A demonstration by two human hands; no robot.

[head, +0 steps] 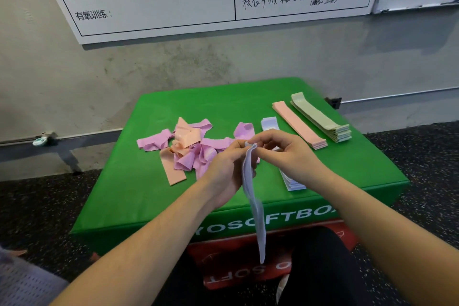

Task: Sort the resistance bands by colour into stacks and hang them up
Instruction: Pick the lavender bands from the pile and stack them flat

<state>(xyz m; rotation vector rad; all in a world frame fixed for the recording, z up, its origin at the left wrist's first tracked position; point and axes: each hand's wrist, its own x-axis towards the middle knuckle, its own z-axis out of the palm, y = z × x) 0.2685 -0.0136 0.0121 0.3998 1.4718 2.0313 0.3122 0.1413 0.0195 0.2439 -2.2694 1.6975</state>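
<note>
On the left of the green box [154, 196] lies a loose heap [188, 146] of pink and peach bands, tangled and overlapping, one peach band [172, 169] stretching toward the near edge. Just right of the heap, above the box's middle, the left hand [223, 166] and right hand [280, 149] meet, fingertips of both pinching the top end of a pale blue band [253, 206], which hangs limp past the box's front edge. Behind and below the right hand sits a blue stack [293, 181], partly hidden by it. Further right lie a flat peach stack [298, 124] and, beside it near the right edge, a taller green stack [323, 119]. A whiteboard [173, 7] hangs on the wall behind.
</note>
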